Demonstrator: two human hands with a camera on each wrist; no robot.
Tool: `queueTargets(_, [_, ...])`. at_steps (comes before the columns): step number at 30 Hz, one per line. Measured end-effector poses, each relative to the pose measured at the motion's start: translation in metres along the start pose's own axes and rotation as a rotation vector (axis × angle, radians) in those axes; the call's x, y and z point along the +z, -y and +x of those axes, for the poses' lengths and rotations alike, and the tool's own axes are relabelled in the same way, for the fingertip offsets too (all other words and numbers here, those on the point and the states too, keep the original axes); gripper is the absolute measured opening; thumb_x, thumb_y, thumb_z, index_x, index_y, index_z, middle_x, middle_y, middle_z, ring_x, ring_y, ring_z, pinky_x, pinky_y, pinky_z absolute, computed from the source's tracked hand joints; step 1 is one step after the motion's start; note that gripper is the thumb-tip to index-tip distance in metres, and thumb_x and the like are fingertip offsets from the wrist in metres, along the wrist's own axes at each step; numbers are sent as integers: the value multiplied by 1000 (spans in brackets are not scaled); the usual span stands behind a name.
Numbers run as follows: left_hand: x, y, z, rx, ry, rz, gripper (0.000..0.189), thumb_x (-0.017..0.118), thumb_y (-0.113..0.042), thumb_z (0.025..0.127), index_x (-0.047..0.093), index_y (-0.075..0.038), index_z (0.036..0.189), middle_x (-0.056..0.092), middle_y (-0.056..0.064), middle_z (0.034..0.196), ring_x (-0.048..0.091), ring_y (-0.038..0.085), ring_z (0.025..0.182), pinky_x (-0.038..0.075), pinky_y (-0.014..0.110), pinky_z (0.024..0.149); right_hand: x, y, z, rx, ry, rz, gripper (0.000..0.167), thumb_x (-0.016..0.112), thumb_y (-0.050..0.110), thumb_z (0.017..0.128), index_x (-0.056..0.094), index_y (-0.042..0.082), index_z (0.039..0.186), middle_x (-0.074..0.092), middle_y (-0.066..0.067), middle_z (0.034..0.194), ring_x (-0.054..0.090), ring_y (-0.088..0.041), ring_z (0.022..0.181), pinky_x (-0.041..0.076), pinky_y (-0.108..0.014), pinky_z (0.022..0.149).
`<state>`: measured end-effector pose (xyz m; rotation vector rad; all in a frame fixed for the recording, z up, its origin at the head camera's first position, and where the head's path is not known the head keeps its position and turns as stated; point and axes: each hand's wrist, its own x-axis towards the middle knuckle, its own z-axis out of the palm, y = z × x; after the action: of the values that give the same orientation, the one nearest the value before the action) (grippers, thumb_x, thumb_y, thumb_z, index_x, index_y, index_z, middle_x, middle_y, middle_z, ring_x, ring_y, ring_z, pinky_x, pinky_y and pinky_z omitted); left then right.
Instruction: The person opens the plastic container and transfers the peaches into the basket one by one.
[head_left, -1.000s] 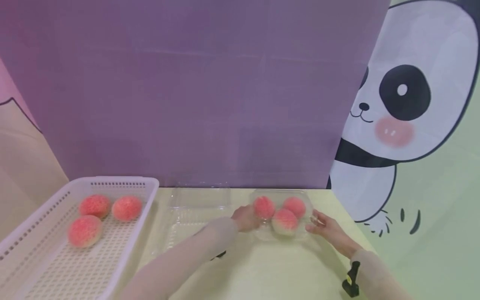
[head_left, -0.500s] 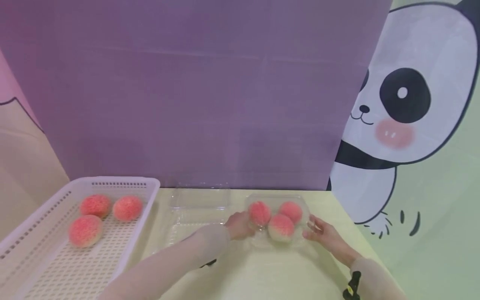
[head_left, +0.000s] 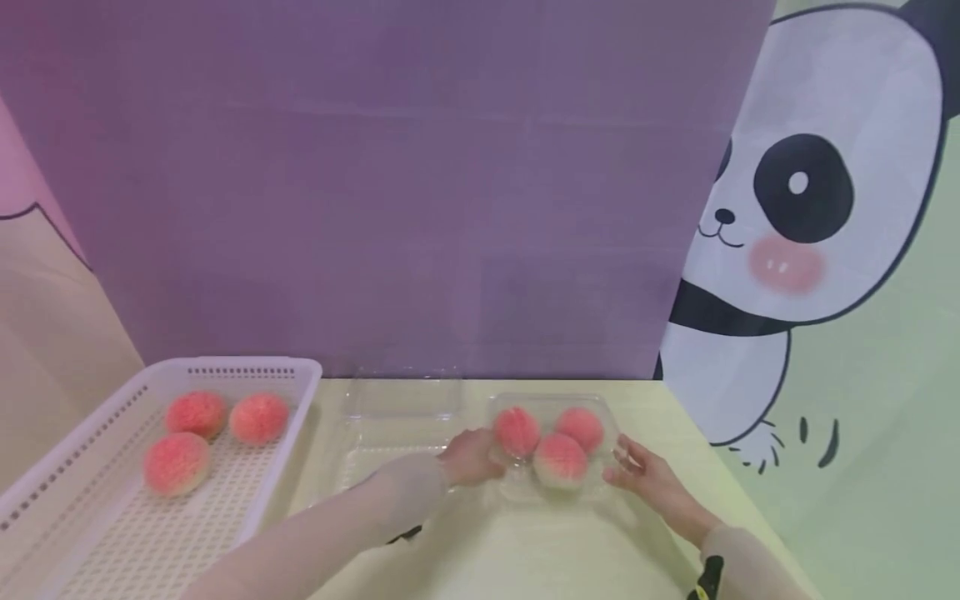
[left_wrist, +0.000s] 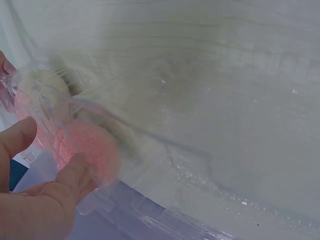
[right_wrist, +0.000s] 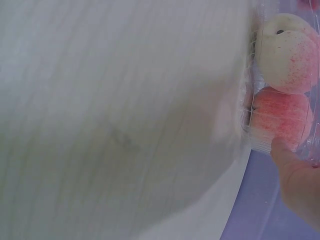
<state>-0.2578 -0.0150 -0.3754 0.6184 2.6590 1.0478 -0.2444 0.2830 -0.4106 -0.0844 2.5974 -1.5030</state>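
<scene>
A clear plastic clamshell box (head_left: 517,492) holding three pink-and-white peaches (head_left: 561,461) rests toward the table's right side. My left hand (head_left: 472,457) grips its left side; in the left wrist view the thumb and fingers (left_wrist: 72,175) lie against the plastic beside a peach (left_wrist: 90,150). At the opposite side is my right hand (head_left: 652,483), its fingers spread and loosely bent. A finger (right_wrist: 285,157) of it touches the box's end beside a peach (right_wrist: 281,117) in the right wrist view. Clear plastic covers the peaches there.
A white perforated basket (head_left: 258,500) with three more peaches (head_left: 177,463) stands at the left. Between basket and hands lies another clear box (head_left: 360,446), its lid (head_left: 401,396) raised at the back. A purple panel (head_left: 405,208) rises behind the pale table (head_left: 517,558).
The box of peaches has come a little nearer and leftward, with both hands moving along with it. The basket and the other clear box have stayed in place.
</scene>
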Motion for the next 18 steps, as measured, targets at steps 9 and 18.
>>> queueTargets(9, [1,1,3,46,-14,2,45,70,-9,74,57,-6,118,63,14,112,59,29,98,50,42,85,-3,1,2,0,-3,-16,81,64,20,85,14,-6,143,22,-26,146,28,-40,132,29,-51,105])
queueTargets(18, [7,-5,3,3,-1,50,96,77,-20,69,20,-9,146,10,18,152,52,38,111,46,46,92,-4,-5,7,12,57,21,94,71,17,79,7,1,146,14,-25,149,18,-42,135,25,-55,106])
